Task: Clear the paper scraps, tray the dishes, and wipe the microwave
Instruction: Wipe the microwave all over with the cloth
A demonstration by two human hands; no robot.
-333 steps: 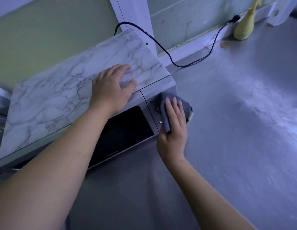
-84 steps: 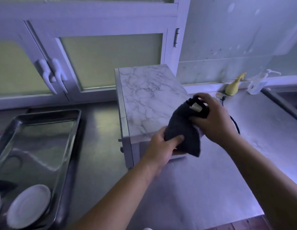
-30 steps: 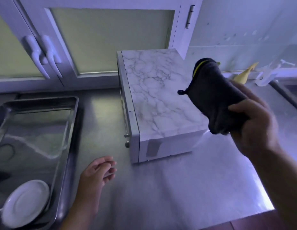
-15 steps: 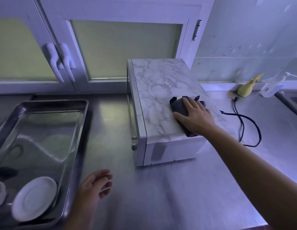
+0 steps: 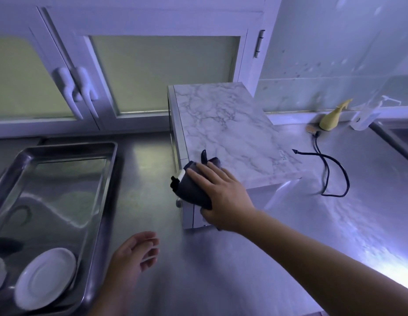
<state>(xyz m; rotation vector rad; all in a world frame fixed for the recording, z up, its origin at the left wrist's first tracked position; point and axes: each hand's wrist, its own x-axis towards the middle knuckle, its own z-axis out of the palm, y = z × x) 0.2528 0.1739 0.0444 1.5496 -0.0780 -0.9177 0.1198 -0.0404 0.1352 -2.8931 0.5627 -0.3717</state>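
head view: your right hand (image 5: pixel 221 195) lies flat, fingers straight, pressing the dark cloth (image 5: pixel 191 190) onto the near left corner of the microwave (image 5: pixel 232 133) top, where the cloth drapes over the edge on the door side. the spread palm, i judge, keeps broad contact for wiping. your left hand (image 5: pixel 132 254) hovers loosely curled above the counter (image 5: pixel 244 270), holding nothing. the microwave's long axis runs near to far, its door facing left toward the tray (image 5: pixel 111 169), which holds a plate (image 5: pixel 45 274).

Illumination is dim with a blue-violet cast. Bright glare lies on the worktop (image 5: pixel 369 236) right of the microwave (image 5: pixel 232 133). Cabinet lines bow at frame edges; the left hand (image 5: pixel 132 258) is motion-blurred.
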